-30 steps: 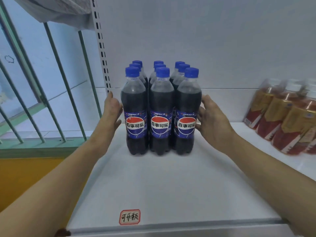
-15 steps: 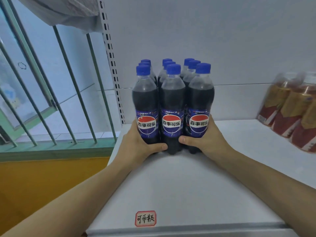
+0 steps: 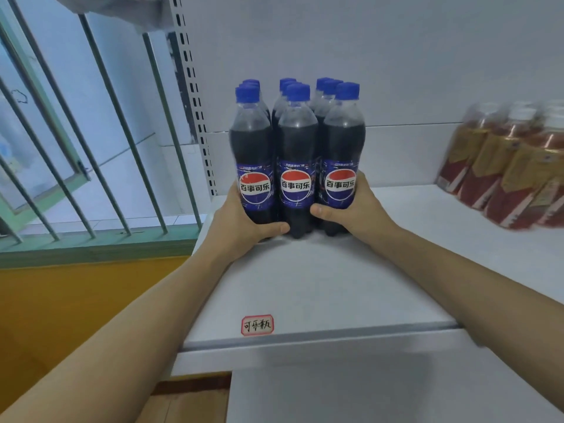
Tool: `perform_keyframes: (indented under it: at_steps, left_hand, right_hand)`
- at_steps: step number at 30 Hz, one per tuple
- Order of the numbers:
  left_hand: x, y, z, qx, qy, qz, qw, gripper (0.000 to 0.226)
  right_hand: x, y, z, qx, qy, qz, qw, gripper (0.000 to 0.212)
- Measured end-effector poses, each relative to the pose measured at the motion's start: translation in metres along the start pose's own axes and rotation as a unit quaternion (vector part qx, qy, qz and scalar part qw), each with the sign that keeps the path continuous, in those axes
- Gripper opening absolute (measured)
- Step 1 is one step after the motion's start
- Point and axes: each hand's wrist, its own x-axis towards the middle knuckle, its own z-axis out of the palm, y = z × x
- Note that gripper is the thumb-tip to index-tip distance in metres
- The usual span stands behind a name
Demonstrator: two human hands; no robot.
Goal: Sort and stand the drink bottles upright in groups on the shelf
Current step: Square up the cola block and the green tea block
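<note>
Several dark cola bottles [image 3: 295, 154] with blue caps and blue labels stand upright in a tight block on the white shelf [image 3: 320, 285], near its back left corner. My left hand [image 3: 241, 222] wraps the lower left side of the block, thumb across the front. My right hand [image 3: 354, 209] clasps the lower right side, thumb at the front. Both hands press the group together at its base. A group of amber tea bottles [image 3: 506, 166] with white caps stands at the shelf's right, blurred.
A red-framed handwritten label [image 3: 257, 325] sticks on the shelf's front area. A perforated shelf upright [image 3: 190, 96] rises just left of the colas. Green window bars [image 3: 100, 129] and an orange wall lie further left. The white back panel stands close behind the bottles.
My hands went from flat against the block's sides to wrapped low around its base with thumbs in front. The view has shifted, so the colas sit further right in frame.
</note>
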Motion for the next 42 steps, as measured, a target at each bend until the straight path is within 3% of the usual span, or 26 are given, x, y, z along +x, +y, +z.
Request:
perform_keyframes:
  at_steps: [4,6,9,11,13,16,19,22,24,27,33,38,40,42]
  left_hand:
    - [-0.015,0.011,-0.012,0.090,-0.065,-0.055,0.992,0.110]
    - [-0.035,0.022,-0.023,0.191,-0.092,-0.086,0.974,0.101]
    - [-0.083,0.035,-0.037,0.330,-0.107,-0.038,0.937,0.076]
    - [-0.101,0.053,-0.034,0.286,-0.150,0.001,0.946,0.071]
    - [-0.100,0.077,-0.019,0.174,-0.213,0.020,0.961,0.069]
    - [-0.079,0.109,0.025,0.071,-0.285,0.033,0.955,0.067]
    - [-0.051,0.135,0.074,-0.027,-0.350,-0.029,0.936,0.072]
    - [-0.028,0.161,0.121,-0.109,-0.356,-0.089,0.924,0.074]
    - [-0.016,0.177,0.153,-0.170,-0.338,-0.123,0.918,0.063]
    - [-0.002,0.202,0.198,-0.251,-0.304,-0.172,0.903,0.046]
    - [0.025,0.243,0.273,-0.334,-0.174,-0.241,0.894,0.074]
    - [0.030,0.259,0.317,-0.342,-0.121,-0.220,0.905,0.080]
    - [0.026,0.266,0.327,-0.373,-0.105,-0.189,0.902,0.089]
    - [0.024,0.270,0.332,-0.367,-0.090,-0.134,0.916,0.100]
  right_hand:
    - [-0.011,-0.008,-0.011,-0.060,-0.060,0.034,0.996,0.120]
    - [-0.021,-0.014,-0.027,-0.070,-0.075,0.086,0.991,0.125]
    - [-0.043,-0.017,-0.056,-0.147,-0.107,0.118,0.976,0.096]
    - [-0.062,-0.019,-0.077,-0.248,-0.151,0.093,0.952,0.064]
    - [-0.074,-0.023,-0.095,-0.339,-0.173,0.056,0.923,0.048]
    - [-0.086,-0.028,-0.126,-0.435,-0.142,-0.003,0.889,0.045]
    - [-0.098,-0.029,-0.169,-0.468,-0.120,-0.034,0.875,0.044]
    - [-0.109,-0.022,-0.219,-0.482,-0.107,-0.017,0.869,0.041]
    - [-0.115,-0.014,-0.252,-0.486,-0.091,0.000,0.869,0.039]
    - [-0.121,0.002,-0.303,-0.463,-0.068,0.016,0.883,0.034]
    - [-0.114,0.036,-0.414,-0.428,-0.052,0.018,0.902,0.018]
    - [-0.075,0.080,-0.475,-0.244,0.126,-0.040,0.961,0.004]
    - [-0.046,0.091,-0.484,-0.089,0.127,-0.015,0.988,0.026]
    - [-0.015,0.101,-0.487,0.112,0.050,0.048,0.991,0.063]
